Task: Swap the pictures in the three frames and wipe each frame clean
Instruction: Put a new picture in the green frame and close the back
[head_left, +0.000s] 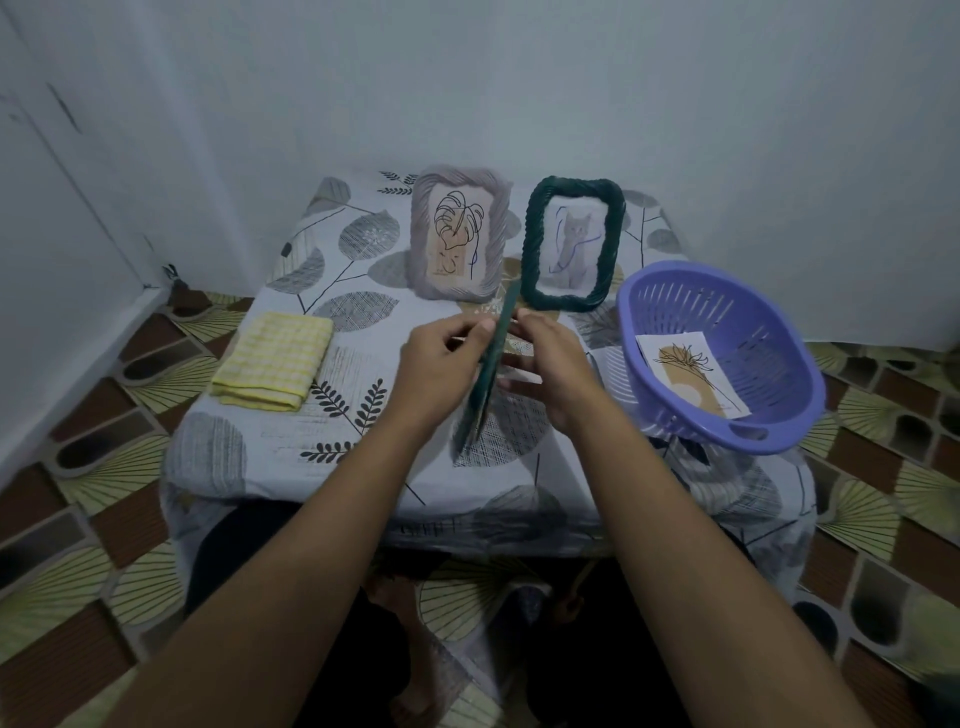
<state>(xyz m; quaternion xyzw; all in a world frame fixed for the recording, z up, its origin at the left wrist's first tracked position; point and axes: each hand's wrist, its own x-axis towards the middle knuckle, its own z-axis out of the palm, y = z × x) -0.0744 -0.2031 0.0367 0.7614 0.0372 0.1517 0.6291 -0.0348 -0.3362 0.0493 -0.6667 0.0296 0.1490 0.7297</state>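
Because it is turned edge-on to the camera, the thin dark green picture frame (491, 364) shows only its rim; its face is hidden. It is held tilted above the middle of the leaf-patterned bench (234, 457). The left grip (441, 364) pinches one side between thumb and curled fingers, and the right grip (550, 364) seems curled onto the other, partly blurred. Behind stand a grey twisted frame with a leaf drawing (460, 234) and a dark green rope-edged frame with a cat picture (571, 244). A folded yellow checked cloth (272, 361) lies left. At the right, a purple slotted plastic basket (779, 332) holds a plant print (691, 374).
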